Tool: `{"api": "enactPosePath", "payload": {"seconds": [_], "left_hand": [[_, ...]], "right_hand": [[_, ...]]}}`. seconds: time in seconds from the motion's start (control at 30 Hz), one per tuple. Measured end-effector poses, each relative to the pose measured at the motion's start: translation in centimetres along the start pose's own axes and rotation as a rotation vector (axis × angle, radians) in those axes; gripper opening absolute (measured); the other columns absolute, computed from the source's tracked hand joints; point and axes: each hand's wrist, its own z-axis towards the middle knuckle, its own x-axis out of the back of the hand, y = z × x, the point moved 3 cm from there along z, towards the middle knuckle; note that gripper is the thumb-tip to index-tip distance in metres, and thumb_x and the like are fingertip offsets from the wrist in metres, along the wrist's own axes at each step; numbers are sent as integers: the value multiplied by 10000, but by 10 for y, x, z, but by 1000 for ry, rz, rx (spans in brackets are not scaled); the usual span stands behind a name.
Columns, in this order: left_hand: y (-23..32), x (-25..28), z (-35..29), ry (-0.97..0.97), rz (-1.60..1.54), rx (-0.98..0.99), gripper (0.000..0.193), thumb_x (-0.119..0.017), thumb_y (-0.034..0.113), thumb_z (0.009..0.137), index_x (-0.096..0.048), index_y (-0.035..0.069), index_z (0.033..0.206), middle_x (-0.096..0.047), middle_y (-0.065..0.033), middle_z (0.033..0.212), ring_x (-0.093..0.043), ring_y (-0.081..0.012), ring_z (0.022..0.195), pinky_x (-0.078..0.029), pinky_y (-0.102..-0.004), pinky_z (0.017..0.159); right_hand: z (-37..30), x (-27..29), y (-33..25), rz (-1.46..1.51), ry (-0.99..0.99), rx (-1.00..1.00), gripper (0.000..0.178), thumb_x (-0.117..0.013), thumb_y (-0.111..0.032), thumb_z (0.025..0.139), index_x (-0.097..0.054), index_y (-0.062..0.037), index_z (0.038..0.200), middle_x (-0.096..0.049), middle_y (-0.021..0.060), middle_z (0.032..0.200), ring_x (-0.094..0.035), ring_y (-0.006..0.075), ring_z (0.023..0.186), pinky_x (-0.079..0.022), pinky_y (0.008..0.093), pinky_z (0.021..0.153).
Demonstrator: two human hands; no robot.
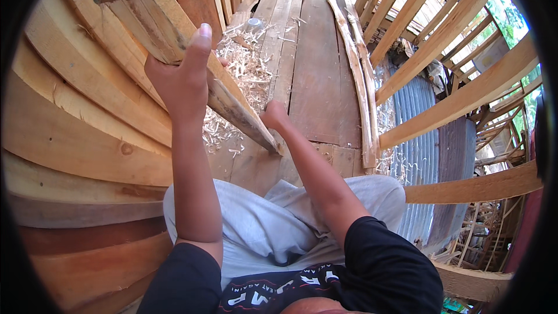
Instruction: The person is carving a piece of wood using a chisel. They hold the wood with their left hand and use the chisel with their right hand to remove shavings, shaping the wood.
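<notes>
My left hand (185, 78) is wrapped round a long wooden beam (237, 104), its thumb lying up along the edge. The beam slants from the upper left down to the floor in front of my knees. Its face is rough, with darker patches toward the lower end. My right hand (275, 114) is closed low beside that lower end, close to the floorboards. Its fingers point away and are mostly hidden, so what it holds, if anything, does not show.
Curled wood shavings (247, 61) litter the plank floor (319, 70). Stacked boards (99, 134) line my left side. To the right, two long narrow strips (356, 75) lie by wooden railing slats (453, 116), with corrugated metal sheet (415, 139) beyond. A small clear container (254, 24) sits among the shavings.
</notes>
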Motion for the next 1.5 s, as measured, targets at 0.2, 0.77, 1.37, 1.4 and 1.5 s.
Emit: {"api": "enactPosePath", "payload": {"seconds": [0.2,0.77,1.37,1.4,1.5], "left_hand": [[7,-3,-2,17,98,-24,283,-686,206,813,-545,-14,923,-557,-80,649,-603,-178,521,-548,-314,528],[53,15,-18,-11,60,-144,222,-683,142,797,-584,-49,851,-568,-97,592,-566,-177,453,-546,-310,474],[78,31,-23,-21,17,-119,221,-671,179,809,-595,-28,817,-537,-110,581,-556,-192,484,-524,-332,453],[79,33,-23,-17,12,-108,219,-671,180,806,-596,-26,808,-536,-110,580,-556,-192,484,-524,-332,453],[84,38,-24,-12,28,-88,214,-674,181,801,-604,-21,795,-536,-109,579,-556,-190,481,-523,-329,453]], "right_hand": [[-16,10,-4,35,344,1,204,-646,-31,717,-669,104,868,-669,307,909,-673,426,873,-560,434,746],[-46,-19,-4,-29,-9,22,282,-582,-9,732,-605,140,970,-672,273,802,-683,388,772,-560,416,749],[-110,-37,11,-155,68,-80,264,-568,10,784,-630,134,1008,-592,359,1126,-629,405,1035,-518,412,911],[-113,-38,13,-184,53,-69,215,-569,5,782,-665,111,942,-601,351,1116,-624,407,1046,-509,415,929],[-122,-37,13,-256,-102,-38,253,-580,-13,777,-660,105,986,-631,324,1079,-621,402,1058,-467,421,983]]}}
